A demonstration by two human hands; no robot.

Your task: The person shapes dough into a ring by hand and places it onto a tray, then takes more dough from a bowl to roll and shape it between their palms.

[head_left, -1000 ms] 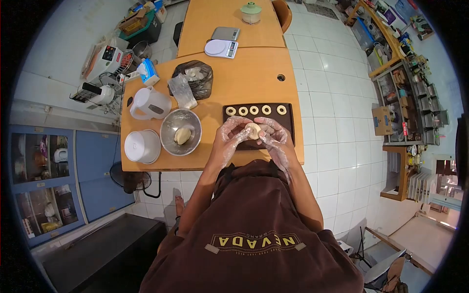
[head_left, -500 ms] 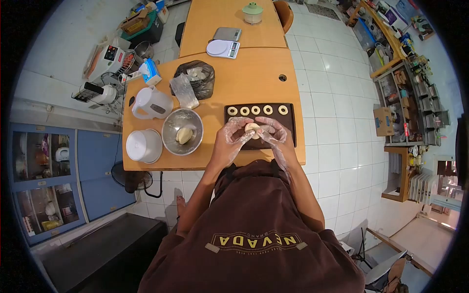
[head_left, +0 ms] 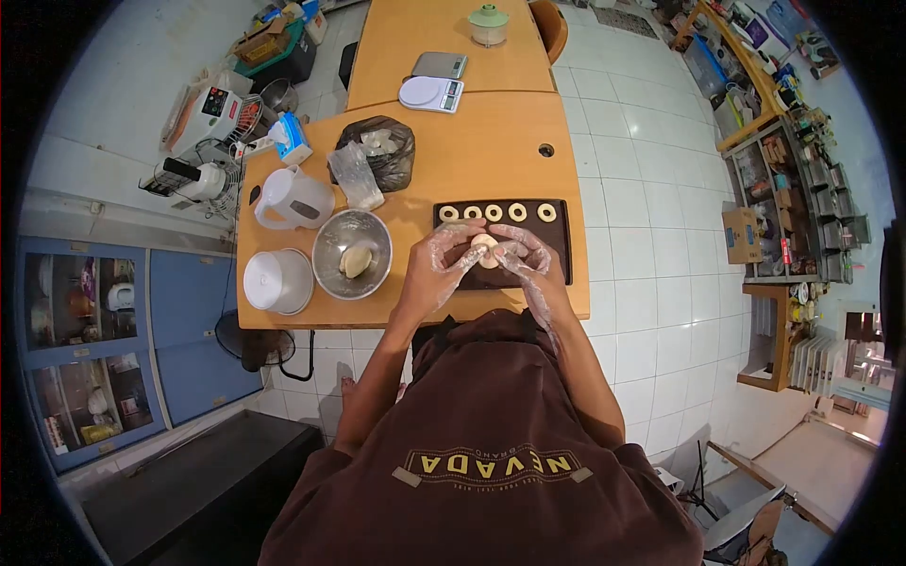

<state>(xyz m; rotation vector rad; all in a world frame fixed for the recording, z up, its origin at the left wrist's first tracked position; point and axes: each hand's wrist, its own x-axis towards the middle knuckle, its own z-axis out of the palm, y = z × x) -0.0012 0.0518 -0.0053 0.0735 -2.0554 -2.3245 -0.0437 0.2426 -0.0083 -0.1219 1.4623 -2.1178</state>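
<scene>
Between my two floury hands is a small round piece of dough [head_left: 485, 251], held up over the near part of a dark baking tray [head_left: 564, 247]. My left hand [head_left: 442, 262] grips its left side, with the thumb on the face of the dough. On the other side, my right hand [head_left: 530, 259] pinches it with thumb and fingers. A row of several dough rings [head_left: 518, 212] lies along the tray's far side. Left of my hands, a steel bowl [head_left: 326, 269] holds a larger lump of dough [head_left: 356, 261].
A white tub [head_left: 276, 282] and a white electric kettle [head_left: 300, 200] stand at the table's left. Behind the bowl lie a clear plastic bag [head_left: 356, 176] and a black plastic bag [head_left: 397, 167]. Farther back are a white kitchen scale [head_left: 427, 93] and a green-lidded container [head_left: 488, 26].
Both hands stay around the dough piece, with the fingers and thumbs shifting slightly on it. My left hand has moved a little to the left. Other things stay in place.
</scene>
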